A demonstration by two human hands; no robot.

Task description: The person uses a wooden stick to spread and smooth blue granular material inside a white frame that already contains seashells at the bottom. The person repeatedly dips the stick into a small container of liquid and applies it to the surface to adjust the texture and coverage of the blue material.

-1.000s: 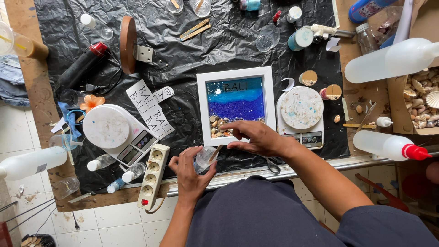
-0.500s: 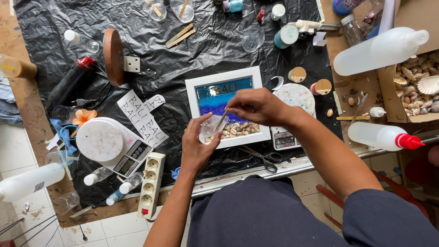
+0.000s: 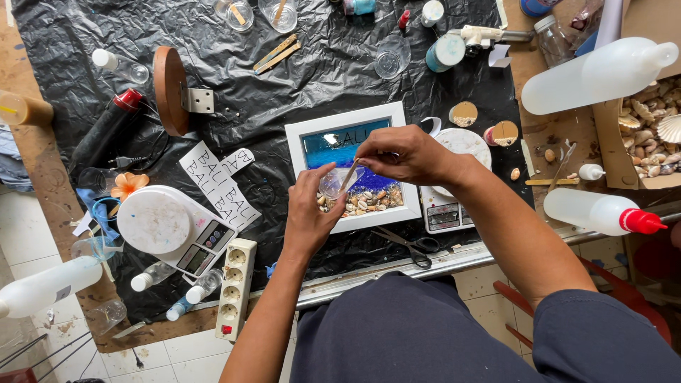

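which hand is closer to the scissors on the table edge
Left. The left hand holds a small clear cup just up and left of the scissors; the right hand sits higher, over the white frame.

A craft workshop, resin-art bench by the look of it. Worktable covered with crumpled black plastic sheet, its bare wooden edge stained. Under the right hand, a white frame with blue fill and small shells. Just right of that hand, a digital scale; a second white scale well left of the left hand. Scissors near the wrists. Squeeze bottles and a cardboard box of shells far right. Clear mixing cups and wooden sticks beyond the hands. Power strip at the near edge, tiled floor below.
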